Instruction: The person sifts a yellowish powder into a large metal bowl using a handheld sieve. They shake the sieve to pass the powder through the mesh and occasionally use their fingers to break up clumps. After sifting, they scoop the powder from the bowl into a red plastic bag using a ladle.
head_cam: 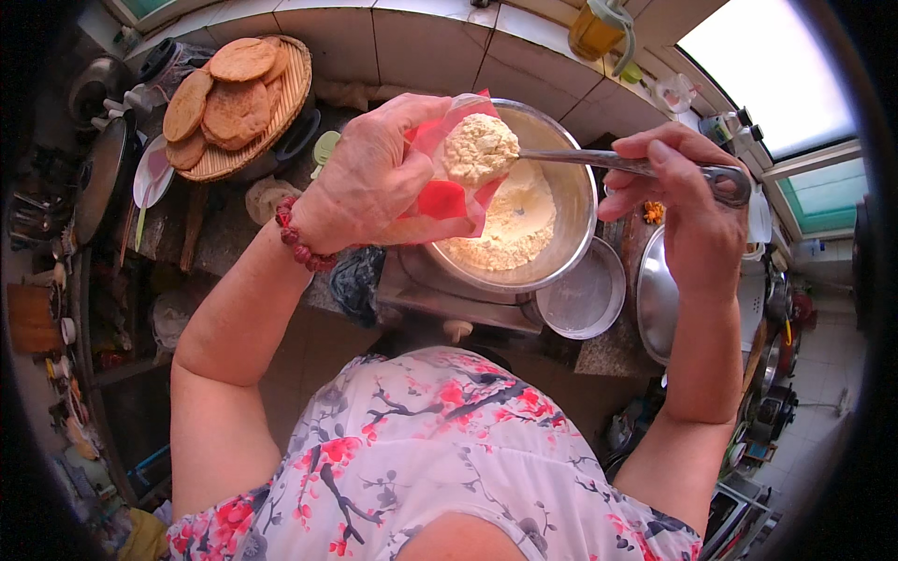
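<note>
My left hand point(375, 172) grips a red and clear plastic bag point(442, 200) and holds its mouth wide over the near left side of a steel bowl point(586, 231). In my right hand point(691, 168) is the handle of a metal spoon point(582, 158). A heaped mound of pale, crumbly flour point(481, 147) covers the spoon's head, which is at the bag's mouth. More pale flour point(515, 242) lies in the bowl below. A round fine-mesh sieve point(584, 291) rests beside the bowl, low on its right.
Flat round breads point(238, 112) lie on a woven bamboo tray point(298, 105) at the upper left. A dark plastic bag point(356, 280) hangs at the counter's front edge. A shiny metal lid point(656, 294) is at the right, and a jug of yellow liquid point(595, 31) stands on the tiled ledge.
</note>
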`<state>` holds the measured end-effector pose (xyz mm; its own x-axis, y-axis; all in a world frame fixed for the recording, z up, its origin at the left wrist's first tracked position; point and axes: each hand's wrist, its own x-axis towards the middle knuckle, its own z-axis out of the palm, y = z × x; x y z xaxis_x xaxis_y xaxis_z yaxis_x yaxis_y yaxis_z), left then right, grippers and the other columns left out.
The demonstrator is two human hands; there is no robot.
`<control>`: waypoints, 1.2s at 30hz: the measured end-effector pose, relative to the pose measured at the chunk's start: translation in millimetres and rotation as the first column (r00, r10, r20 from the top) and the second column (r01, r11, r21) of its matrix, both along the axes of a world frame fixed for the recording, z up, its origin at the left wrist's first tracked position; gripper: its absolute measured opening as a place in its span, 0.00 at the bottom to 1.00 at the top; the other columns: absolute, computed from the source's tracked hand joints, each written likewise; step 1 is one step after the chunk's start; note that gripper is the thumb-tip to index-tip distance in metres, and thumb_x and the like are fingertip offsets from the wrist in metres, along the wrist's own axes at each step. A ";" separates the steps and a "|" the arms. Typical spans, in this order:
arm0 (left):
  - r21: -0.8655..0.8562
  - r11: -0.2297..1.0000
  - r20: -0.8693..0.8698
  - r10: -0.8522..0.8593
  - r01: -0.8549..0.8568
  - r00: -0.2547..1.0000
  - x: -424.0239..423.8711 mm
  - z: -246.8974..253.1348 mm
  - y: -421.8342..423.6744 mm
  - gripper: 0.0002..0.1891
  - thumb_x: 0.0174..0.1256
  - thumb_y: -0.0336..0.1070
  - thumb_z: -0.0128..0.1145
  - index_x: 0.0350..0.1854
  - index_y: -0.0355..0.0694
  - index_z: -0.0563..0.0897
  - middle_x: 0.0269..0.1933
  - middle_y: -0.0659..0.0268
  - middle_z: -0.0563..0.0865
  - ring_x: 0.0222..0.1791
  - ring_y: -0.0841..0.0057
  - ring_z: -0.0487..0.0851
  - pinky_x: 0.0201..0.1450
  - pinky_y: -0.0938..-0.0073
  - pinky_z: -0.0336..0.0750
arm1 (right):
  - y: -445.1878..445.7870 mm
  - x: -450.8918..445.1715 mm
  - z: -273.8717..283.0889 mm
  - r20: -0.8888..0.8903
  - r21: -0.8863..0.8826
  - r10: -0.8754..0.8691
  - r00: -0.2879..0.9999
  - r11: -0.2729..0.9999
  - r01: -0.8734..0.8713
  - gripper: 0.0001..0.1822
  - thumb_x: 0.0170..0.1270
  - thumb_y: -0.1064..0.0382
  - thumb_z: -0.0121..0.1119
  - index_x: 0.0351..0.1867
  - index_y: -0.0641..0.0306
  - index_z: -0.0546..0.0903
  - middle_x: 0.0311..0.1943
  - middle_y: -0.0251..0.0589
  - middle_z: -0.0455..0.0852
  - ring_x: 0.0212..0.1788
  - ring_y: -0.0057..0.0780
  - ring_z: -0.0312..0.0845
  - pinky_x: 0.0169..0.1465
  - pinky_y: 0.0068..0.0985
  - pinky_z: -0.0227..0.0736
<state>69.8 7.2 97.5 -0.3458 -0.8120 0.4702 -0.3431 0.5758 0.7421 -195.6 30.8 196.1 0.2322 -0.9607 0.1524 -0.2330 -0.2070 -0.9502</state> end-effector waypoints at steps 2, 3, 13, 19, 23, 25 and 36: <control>0.050 0.999 -0.026 0.004 -0.003 1.000 -0.7 0.1 2.4 0.31 0.48 0.36 0.73 0.58 0.35 0.80 0.50 0.54 0.84 0.48 0.64 0.85 0.54 0.71 0.78 | 6.3 19.1 -8.5 -0.035 -0.088 0.024 0.999 0.996 -0.027 0.12 0.68 0.66 0.53 0.36 0.76 0.83 0.30 0.44 0.86 0.28 0.26 0.84 0.30 0.23 0.79; 0.084 0.996 -0.051 -0.002 0.006 0.999 -2.7 2.7 4.3 0.30 0.49 0.35 0.72 0.58 0.35 0.80 0.50 0.53 0.84 0.48 0.65 0.85 0.54 0.72 0.78 | 8.9 22.8 -13.3 -0.055 -0.132 0.031 0.998 0.991 -0.038 0.11 0.68 0.68 0.54 0.35 0.76 0.83 0.29 0.43 0.85 0.27 0.24 0.82 0.29 0.23 0.78; 0.167 0.985 0.037 0.040 -0.046 0.999 10.3 -5.3 2.3 0.26 0.61 0.18 0.48 0.64 0.29 0.74 0.60 0.56 0.82 0.60 0.75 0.78 0.66 0.75 0.70 | 32.8 -1.6 -47.6 -0.543 -0.720 -0.007 0.840 0.518 -0.461 0.13 0.53 0.76 0.56 0.41 0.72 0.82 0.30 0.46 0.83 0.28 0.34 0.82 0.29 0.27 0.76; 0.334 0.942 -0.068 0.066 -0.040 0.995 15.9 -4.3 4.7 0.24 0.66 0.20 0.46 0.67 0.28 0.72 0.62 0.58 0.80 0.59 0.78 0.78 0.63 0.79 0.73 | 31.9 -41.4 -81.6 -0.205 -0.514 -0.193 0.960 0.856 0.062 0.10 0.61 0.79 0.54 0.40 0.71 0.84 0.30 0.45 0.85 0.29 0.29 0.82 0.32 0.22 0.75; 0.371 0.927 -0.102 0.088 -0.044 0.991 16.5 -6.5 2.2 0.24 0.69 0.21 0.45 0.68 0.30 0.72 0.62 0.61 0.80 0.56 0.81 0.79 0.59 0.80 0.75 | -1.2 -45.7 -155.7 -0.345 -0.474 -0.128 0.930 0.879 -0.055 0.08 0.59 0.81 0.56 0.39 0.76 0.82 0.31 0.50 0.84 0.30 0.37 0.82 0.35 0.26 0.75; 0.345 0.937 -0.107 0.096 -0.054 0.990 17.0 -11.3 1.1 0.24 0.69 0.22 0.45 0.68 0.30 0.72 0.61 0.62 0.80 0.55 0.81 0.80 0.58 0.81 0.75 | -13.0 -34.5 -176.0 -0.411 -0.557 -0.130 0.902 0.819 -0.136 0.09 0.57 0.80 0.58 0.40 0.75 0.82 0.31 0.53 0.82 0.31 0.45 0.81 0.36 0.31 0.77; 0.346 0.936 -0.114 0.113 -0.067 0.987 15.2 -19.3 -5.7 0.22 0.71 0.23 0.45 0.67 0.33 0.73 0.57 0.67 0.81 0.38 0.90 0.80 0.38 0.87 0.79 | 1.6 -7.3 -194.3 0.117 0.208 -0.088 0.989 0.976 0.062 0.10 0.69 0.69 0.55 0.39 0.77 0.82 0.31 0.45 0.86 0.32 0.30 0.87 0.36 0.24 0.77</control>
